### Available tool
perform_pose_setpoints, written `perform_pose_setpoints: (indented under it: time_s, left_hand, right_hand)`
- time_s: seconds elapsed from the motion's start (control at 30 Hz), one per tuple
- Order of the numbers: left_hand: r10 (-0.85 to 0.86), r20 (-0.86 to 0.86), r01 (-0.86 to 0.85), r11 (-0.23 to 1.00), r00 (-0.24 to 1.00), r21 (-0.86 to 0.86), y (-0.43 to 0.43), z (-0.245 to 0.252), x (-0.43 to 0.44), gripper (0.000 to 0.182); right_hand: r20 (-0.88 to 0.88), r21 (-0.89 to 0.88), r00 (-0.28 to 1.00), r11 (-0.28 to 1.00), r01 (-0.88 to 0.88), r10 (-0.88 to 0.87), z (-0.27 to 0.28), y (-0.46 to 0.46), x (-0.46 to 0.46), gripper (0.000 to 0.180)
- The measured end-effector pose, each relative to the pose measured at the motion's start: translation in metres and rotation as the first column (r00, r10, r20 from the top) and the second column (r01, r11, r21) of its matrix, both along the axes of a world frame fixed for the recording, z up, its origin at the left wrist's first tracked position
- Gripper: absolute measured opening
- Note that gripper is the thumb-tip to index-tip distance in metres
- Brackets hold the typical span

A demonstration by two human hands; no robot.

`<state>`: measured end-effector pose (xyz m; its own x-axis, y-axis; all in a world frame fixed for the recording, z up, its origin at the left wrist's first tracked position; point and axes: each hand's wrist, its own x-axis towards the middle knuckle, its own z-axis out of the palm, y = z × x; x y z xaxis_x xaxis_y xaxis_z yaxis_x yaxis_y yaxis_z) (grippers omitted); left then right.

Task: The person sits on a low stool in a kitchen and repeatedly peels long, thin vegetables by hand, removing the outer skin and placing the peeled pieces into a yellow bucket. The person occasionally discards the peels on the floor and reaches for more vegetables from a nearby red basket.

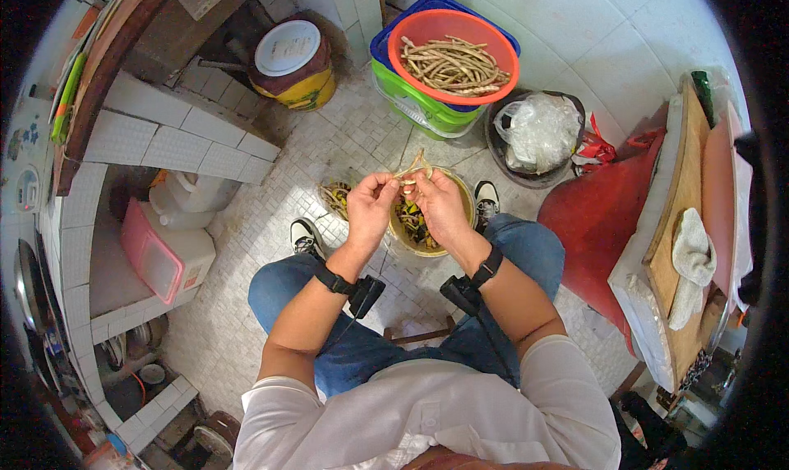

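Over a round, yellowish tub [471, 206], my left hand [372, 204] and my right hand [441, 206] meet at the fingertips. Between them they pinch a pale, dry bean pod [421, 159], which looks split and is bent upward in a loop. Dark and yellow pieces [414, 225] lie inside the tub, partly covered by my right hand. Beside my left hand is a small heap of pod pieces [336, 197] in what looks like a clear container. Both the tub and this heap sit on the tiled floor between my shoes.
Ahead, an orange basin [399, 37] of long dry pods [456, 66] rests on stacked blue and green tubs [425, 115]. A black bin [493, 143] holds clear plastic bags [537, 131]. A lidded bucket [296, 57] stands at left. Tiled shelving [179, 138] flanks me left, a wooden board [690, 180] right.
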<state>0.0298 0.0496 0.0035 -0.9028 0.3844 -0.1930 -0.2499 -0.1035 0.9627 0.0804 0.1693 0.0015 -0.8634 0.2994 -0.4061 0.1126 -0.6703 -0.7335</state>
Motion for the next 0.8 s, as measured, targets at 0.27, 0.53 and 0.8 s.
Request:
perform_pose_setpoints:
  time_s: [0.27, 0.53, 0.8]
  left_hand:
    - [0.029, -0.034, -0.029, 1.000, 0.999, 0.009, 0.0053, 0.0005, 0.0049, 0.008]
    - [0.058, 0.019, -0.059, 0.998, 0.998, 0.020, 0.0061, -0.0021, 0.0046, 0.009]
    - [0.031, 0.070, -0.038, 0.994, 0.997, 0.098, 0.0051, 0.0041, 0.0033, 0.008]
  right_hand:
    - [0.036, -0.160, 0.999, 0.987, -0.026, 0.032, 0.0028, -0.0026, 0.0026, 0.011]
    - [-0.023, -0.138, 0.997, 0.987, -0.080, 0.078, 0.0003, -0.0064, 0.0030, 0.015]
    - [0.002, -0.175, 1.000, 0.985, -0.002, 0.002, 0.0031, -0.0045, 0.0009, 0.005]
